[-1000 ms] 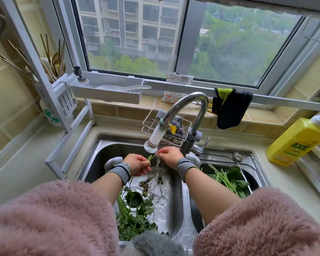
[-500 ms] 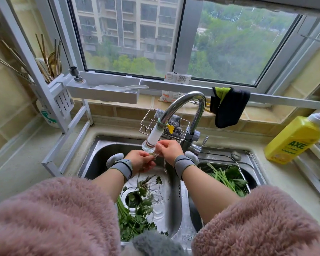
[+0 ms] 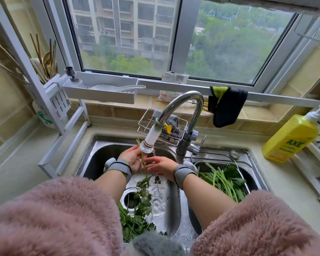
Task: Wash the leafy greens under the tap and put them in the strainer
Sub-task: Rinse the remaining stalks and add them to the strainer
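The left hand pinches a sprig upright under the tap so water runs down it, the right hand seemingly open-fingered rubbing it, while rinsed greens wait in the strainer at right.

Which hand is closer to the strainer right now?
Right. The right hand is under the tap, just left of the strainer in the right basin. The left hand, holding a stem, is further left, beyond the right hand.

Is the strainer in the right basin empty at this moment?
No, the strainer in the right basin already holds green stems and leaves.
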Available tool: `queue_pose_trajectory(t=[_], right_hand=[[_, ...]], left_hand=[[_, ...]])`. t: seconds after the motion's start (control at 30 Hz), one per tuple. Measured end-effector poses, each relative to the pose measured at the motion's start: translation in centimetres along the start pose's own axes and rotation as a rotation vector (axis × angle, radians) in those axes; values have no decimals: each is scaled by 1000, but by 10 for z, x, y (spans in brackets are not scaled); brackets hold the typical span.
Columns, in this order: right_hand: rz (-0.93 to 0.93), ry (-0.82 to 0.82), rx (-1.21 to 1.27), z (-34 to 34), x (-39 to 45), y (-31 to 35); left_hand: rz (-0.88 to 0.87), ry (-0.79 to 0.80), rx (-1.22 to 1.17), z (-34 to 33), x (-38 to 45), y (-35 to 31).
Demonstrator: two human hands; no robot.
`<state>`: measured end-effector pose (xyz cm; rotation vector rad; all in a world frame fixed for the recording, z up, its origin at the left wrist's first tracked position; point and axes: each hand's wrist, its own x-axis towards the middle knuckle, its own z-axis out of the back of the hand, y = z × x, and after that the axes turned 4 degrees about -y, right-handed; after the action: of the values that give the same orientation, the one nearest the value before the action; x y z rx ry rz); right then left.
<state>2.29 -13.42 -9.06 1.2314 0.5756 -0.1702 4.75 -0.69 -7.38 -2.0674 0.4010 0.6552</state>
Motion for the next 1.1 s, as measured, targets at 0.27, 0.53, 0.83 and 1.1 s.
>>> queue_pose_trajectory(t=[0.27,0.53,0.83,1.1], right_hand=[[68,-87,-203,1,1,-7],[39,-153,151,7,1,-3],[78,-198,289,1,10,20],[101,-372,-28,1,8,25]], left_hand=[[-76,-3,-109,9,6,-32],[-208,-88,-8,25,8,-46],[-202,-94,329,31,5,-36],[-162,22,727,30,-1,-25]])
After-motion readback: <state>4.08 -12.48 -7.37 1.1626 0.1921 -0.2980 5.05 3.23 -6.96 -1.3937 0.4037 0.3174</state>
